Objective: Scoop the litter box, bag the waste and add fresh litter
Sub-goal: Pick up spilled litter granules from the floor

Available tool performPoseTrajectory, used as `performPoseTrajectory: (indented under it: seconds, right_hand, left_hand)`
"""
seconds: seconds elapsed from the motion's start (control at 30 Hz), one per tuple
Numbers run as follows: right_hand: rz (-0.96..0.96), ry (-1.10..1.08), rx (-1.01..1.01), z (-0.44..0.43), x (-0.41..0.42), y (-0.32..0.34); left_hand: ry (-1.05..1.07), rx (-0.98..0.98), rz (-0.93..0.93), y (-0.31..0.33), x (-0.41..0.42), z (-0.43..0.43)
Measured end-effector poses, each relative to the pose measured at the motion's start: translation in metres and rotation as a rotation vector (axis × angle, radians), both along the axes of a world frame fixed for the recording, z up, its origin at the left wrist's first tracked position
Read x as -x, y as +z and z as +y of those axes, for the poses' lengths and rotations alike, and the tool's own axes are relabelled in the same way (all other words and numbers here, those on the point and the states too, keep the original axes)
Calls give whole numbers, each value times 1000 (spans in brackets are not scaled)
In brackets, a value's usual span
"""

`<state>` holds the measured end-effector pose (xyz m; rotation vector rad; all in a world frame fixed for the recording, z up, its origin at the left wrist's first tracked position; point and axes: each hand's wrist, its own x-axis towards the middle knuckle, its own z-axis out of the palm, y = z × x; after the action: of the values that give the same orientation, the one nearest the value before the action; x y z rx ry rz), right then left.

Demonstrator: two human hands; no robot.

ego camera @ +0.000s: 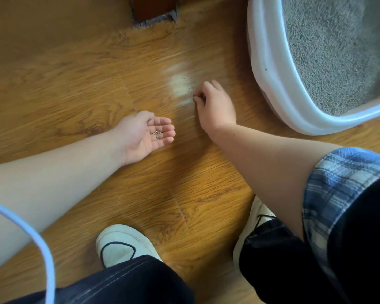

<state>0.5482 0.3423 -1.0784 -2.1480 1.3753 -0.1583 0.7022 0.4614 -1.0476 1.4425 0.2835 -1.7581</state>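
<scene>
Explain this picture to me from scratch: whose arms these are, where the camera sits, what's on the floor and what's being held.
No machine here: a person crouches, and a camera on their head looks down at their own bare arms. The left hand lies palm up, cupping a few litter grains. The right hand, fingers curled down, pinches at stray grains on the wooden floor. At upper right stands the white litter box, filled with grey litter. Two white shoes and dark trousers show below; a white cable crosses the lower left.

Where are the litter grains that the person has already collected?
In the head view, the collected litter grains lie in the upturned palm of the left hand, low over the wooden floor, left of the right hand.
</scene>
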Motion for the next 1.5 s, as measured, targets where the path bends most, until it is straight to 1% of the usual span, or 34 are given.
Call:
performPoseTrajectory:
  seconds: [0.2,0.27,0.3,0.37,0.4,0.5,0.6,0.7,0.8,0.9,0.97,1.0,1.07,1.13,1.33,1.5]
  right_hand:
    - [87,125,41,-5,1,1]
    - [117,119,29,-5,1,1]
    - [109,82,11,-5,-1,2]
    - [14,-2,-26,-3,-5,7]
    - [-55,0,-31,1,-8,10]
    - [-211,162,-54,34,-15,26]
    - [-265,288,-104,63,-15,30]
    - [-228,296,-86,65,-17,22]
    - [-239,236,-46,52,-17,19]
    - [-196,45,24,24,-7,13]
    - [-110,-80,8,8,3,7]
    - [-74,-90,-14,3,7,5]
    - [-37,-48,-43,1,10,2]
    - [-43,-28,-49,1,9,-1]
    - [-32,-4,-8,-1,7,-2]
    - [87,69,13,-4,2,0]
  left_hand:
    - [13,0,-4,-1,-2,0]
    - [13,-6,-13,-1,-1,0]
    - [15,-11,-18,-1,-1,-1]
    - [7,-17,-21,0,1,-2]
    - [-3,-19,-23,0,3,-3]
    - [4,-15,-22,0,9,-7]
    - [46,24,-8,-1,12,-6]
    - [49,39,-1,-1,12,-3]
    - [28,9,-22,-2,9,-1]
    - [3,-26,-24,-2,2,2]
    - [18,-16,-16,-1,-2,4]
    - [25,-11,-13,-1,-3,5]
    - [34,-10,-16,-1,-5,6]
    - [38,-19,-25,0,-7,6]
    - [40,-16,-35,1,-8,7]
    - [35,-14,-32,1,-8,8]
